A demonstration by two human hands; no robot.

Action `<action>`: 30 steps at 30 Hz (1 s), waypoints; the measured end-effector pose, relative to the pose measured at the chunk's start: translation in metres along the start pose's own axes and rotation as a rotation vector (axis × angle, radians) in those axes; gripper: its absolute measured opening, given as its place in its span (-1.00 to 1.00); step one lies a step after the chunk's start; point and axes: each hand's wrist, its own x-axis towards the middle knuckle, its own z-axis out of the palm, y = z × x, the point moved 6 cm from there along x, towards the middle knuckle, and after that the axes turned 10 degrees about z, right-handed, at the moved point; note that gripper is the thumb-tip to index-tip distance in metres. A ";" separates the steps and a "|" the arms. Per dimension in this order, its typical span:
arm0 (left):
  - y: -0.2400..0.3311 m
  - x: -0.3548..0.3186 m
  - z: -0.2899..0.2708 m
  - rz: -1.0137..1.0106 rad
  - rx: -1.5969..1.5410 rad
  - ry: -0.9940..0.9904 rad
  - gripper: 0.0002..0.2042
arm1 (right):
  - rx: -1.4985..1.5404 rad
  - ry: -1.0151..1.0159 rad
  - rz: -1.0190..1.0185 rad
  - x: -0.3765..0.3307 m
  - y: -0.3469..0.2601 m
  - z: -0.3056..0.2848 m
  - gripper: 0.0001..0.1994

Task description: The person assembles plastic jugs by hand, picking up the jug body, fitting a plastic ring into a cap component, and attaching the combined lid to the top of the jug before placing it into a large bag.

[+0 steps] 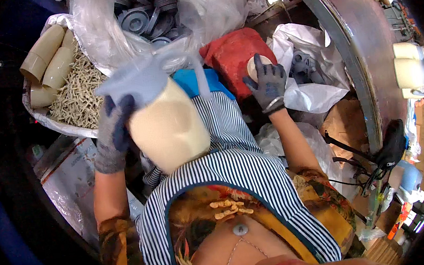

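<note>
Head view: at eleven o'clock, round grey lids (135,21) are heaped in a crinkled clear bag (93,29); at ten, smooth cream cylinders (59,67) and pegs (78,91) are packed in a white sack (65,129); at two, grey parts (303,67) in a white bag (315,96). Near centre, a rounded cream jug (170,128) is gripped by the left hand (113,131); at one, a cream disc (253,70) is held by the right hand (270,86).

The gloved left hand (113,133) is touching a cream container (171,128) with a blurred grey top (134,83). The right hand (268,86) is touching a cream disc (252,69) over a red bundle (228,53).
</note>
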 end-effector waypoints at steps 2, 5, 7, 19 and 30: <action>0.023 0.023 0.032 0.243 0.021 -0.050 -0.39 | -0.064 -0.026 -0.111 -0.013 0.019 0.024 -0.41; 0.025 0.066 0.081 0.493 0.124 -0.221 -0.38 | 0.588 -0.069 0.171 -0.008 0.048 0.022 -0.42; -0.021 0.104 0.102 0.552 0.185 -0.236 -0.18 | 1.136 -0.071 0.444 -0.014 0.069 -0.002 -0.44; -0.109 0.119 0.195 1.017 0.773 -0.480 0.05 | 0.890 0.563 0.089 0.041 0.042 -0.235 -0.60; -0.093 0.110 0.194 0.992 0.977 -0.466 0.02 | 0.840 0.361 -0.006 0.160 0.019 -0.142 -0.68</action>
